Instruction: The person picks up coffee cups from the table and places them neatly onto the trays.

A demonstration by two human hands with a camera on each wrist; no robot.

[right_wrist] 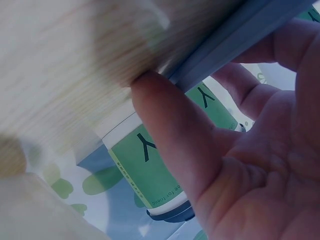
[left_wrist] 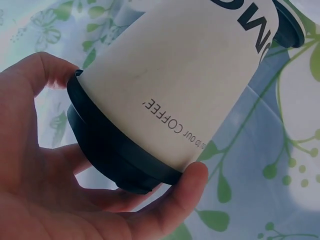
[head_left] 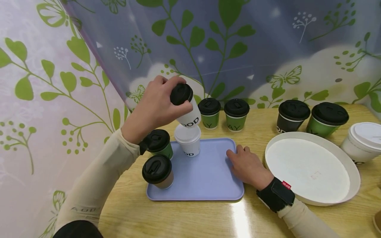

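Note:
My left hand (head_left: 159,105) grips a white paper cup (head_left: 191,115) by its black lid (left_wrist: 125,150), fingers and thumb spread round the lid's rim. The cup tilts, its base close over a white-lidded white cup (head_left: 188,142) on the blue tray (head_left: 208,172). At the tray's left side stand a green cup (head_left: 165,151) and a brown cup (head_left: 165,181), both black-lidded. My right hand (head_left: 247,167) holds the tray's right edge; in the right wrist view the blue rim (right_wrist: 215,55) lies between thumb and fingers.
Behind the tray stand two green cups (head_left: 210,120) (head_left: 235,122) with black lids. A round white tray (head_left: 309,168) lies to the right, with a black cup (head_left: 290,122), a green cup (head_left: 319,127) and a large white-lidded cup (head_left: 357,148) round it. Leaf-patterned cloth (head_left: 208,49) hangs behind.

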